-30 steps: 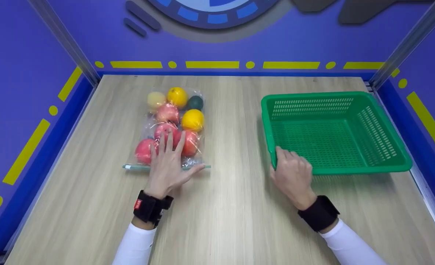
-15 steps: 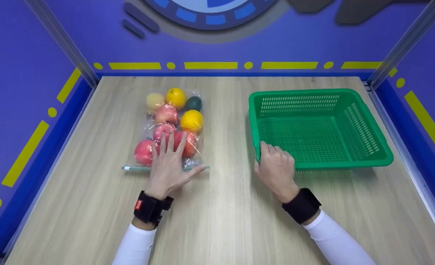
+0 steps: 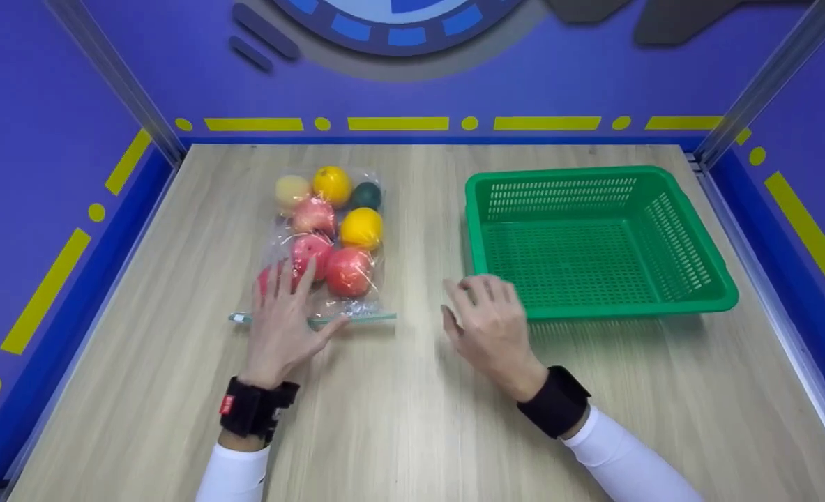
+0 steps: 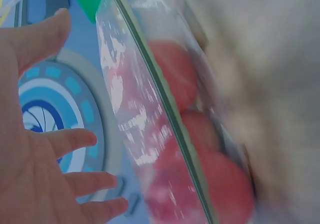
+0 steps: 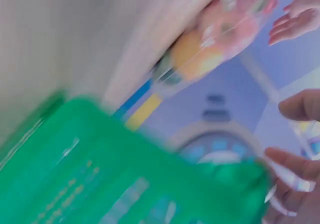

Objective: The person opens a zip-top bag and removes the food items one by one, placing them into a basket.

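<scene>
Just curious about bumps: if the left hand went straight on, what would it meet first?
The left hand would probably meet the clear plastic bag of round fruit, though depth is unclear.

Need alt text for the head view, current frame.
A person's left hand, fingers spread, is over the near end of a clear zip bag of red, yellow and green fruit on a wood-grain table. The right hand, fingers bent, is by the near left corner of a green plastic basket; a blue wall stands behind.
</scene>
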The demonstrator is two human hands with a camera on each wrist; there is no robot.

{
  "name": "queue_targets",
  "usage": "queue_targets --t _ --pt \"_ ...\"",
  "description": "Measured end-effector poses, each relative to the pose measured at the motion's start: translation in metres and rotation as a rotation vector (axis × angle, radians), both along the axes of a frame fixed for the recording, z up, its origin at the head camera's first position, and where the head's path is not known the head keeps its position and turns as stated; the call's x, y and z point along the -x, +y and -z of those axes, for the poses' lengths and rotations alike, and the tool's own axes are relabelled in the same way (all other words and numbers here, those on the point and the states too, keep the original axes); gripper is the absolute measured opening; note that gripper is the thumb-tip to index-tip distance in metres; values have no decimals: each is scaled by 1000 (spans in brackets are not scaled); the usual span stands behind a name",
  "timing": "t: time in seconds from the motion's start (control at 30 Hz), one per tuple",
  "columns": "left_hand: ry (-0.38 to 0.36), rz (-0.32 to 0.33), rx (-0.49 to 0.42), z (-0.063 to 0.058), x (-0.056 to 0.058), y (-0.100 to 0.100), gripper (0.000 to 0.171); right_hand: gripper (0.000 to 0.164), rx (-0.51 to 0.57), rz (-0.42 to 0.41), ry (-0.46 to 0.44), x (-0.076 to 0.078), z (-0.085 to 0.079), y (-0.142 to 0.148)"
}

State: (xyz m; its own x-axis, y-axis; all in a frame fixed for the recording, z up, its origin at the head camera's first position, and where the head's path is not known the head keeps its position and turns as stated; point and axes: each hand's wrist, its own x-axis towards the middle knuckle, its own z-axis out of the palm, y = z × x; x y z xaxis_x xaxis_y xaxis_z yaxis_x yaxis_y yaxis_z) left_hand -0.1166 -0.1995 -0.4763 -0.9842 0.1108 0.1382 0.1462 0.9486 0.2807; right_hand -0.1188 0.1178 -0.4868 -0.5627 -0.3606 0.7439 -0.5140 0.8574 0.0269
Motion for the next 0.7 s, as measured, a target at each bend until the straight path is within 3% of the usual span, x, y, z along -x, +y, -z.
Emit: queue_targets --t 0.1,0.2,0.33,0.47,0.7 --pt "-54 -57 -52 -2 -4 -23 109 41 -24 -117 -11 -3 3 -21" --pt "-89 -131 -113 -3 -11 -44 109 40 -53 -178 -94 -2 10 -38" --pt "-105 -218 -163 -2 -16 -61 109 40 -13 -236 -294 8 16 -53" --pt "-122 -270 -206 2 -17 -71 108 46 88 -241 -516 24 16 -63" --pt "-179 -263 -226 11 -18 -81 94 52 241 -294 -847 36 17 -66"
